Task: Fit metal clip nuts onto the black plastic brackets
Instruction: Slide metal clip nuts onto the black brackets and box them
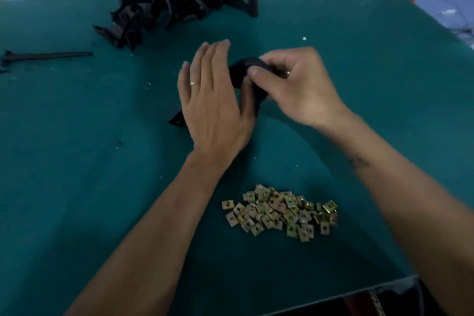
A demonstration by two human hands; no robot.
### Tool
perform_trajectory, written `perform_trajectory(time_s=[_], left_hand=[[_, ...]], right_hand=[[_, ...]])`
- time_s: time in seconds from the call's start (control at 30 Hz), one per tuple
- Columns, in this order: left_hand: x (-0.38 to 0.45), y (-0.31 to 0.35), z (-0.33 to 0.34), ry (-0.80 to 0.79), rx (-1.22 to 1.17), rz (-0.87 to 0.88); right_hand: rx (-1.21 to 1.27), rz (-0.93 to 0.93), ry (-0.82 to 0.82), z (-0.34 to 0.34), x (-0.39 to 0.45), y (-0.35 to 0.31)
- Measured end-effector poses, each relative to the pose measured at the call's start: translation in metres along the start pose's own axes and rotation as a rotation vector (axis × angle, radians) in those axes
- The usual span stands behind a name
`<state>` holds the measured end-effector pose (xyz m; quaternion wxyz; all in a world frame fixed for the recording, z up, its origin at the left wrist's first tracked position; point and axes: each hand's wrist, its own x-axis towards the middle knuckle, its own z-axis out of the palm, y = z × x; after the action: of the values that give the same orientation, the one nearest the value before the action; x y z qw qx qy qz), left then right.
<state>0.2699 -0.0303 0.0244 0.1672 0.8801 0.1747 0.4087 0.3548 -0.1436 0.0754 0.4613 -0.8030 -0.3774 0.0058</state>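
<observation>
A black plastic bracket (239, 72) sits between my hands above the green table. My right hand (295, 87) grips its curved upper part, fingers and thumb curled round it. My left hand (213, 100) lies against the bracket's left side with straight fingers; a lower end of the bracket (177, 118) shows beneath it. Whether a clip nut is on the bracket is hidden by the hands. A heap of brass-coloured metal clip nuts (280, 211) lies on the table near me, between my forearms.
A pile of black plastic brackets (174, 5) lies at the far side of the green table (77, 161). A long black rod-like part (46, 55) lies at the far left. The table's near edge (359, 292) is at lower right.
</observation>
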Motion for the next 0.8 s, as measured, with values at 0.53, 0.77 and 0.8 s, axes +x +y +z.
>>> perform_trajectory(time_s=[0.53,0.77,0.8], left_hand=[[0.000,-0.006,-0.001,-0.081,0.149,-0.068],[0.003,-0.004,-0.005,-0.075,0.129,-0.089],[0.004,-0.004,-0.007,-0.053,0.120,-0.094]], right_hand=[[0.155,0.025,-0.332,-0.037,-0.155,0.025],[0.062,0.048,-0.358,-0.031,-0.156,0.022],[0.063,0.042,-0.353,-0.031,-0.155,0.023]])
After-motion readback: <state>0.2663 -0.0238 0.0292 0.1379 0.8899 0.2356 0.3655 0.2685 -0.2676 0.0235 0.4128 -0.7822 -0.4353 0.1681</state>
